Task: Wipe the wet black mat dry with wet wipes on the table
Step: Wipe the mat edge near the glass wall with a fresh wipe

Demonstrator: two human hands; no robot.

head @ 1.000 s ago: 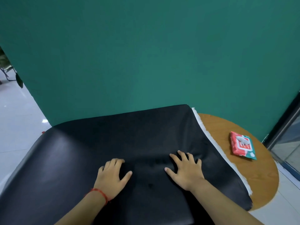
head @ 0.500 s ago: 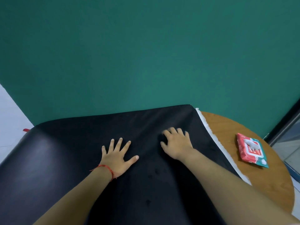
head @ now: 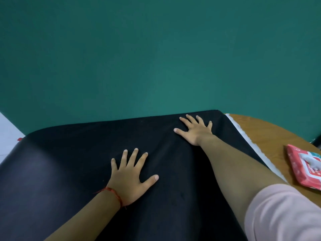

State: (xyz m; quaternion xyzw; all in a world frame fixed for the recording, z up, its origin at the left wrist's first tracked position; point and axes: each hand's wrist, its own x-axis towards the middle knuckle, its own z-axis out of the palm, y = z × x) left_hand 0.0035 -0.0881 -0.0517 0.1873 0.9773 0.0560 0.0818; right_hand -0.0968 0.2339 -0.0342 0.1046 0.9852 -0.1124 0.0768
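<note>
A black mat (head: 73,171) covers most of a round wooden table (head: 271,136), reaching back to the green wall (head: 156,58) and drooping over the table's left edge. A white strip (head: 246,138) shows along the mat's right border.

The left hand (head: 129,178) lies flat on the mat near its middle, palm down, fingers straight and fanned apart, thumb stretched out to the right. It holds nothing. A red string bracelet (head: 112,192) circles that wrist.

The right hand (head: 196,131) lies flat too, farther away near the mat's far right corner, fingers spread and pointing toward the wall, thumb out to the left. It is also empty. A pale pink sleeve (head: 281,213) covers the upper part of that arm.

A red pack of wet wipes (head: 302,169) sits on the bare wood to the right of the mat, well apart from both hands, with a white wipe (head: 311,160) poking from its top opening.
</note>
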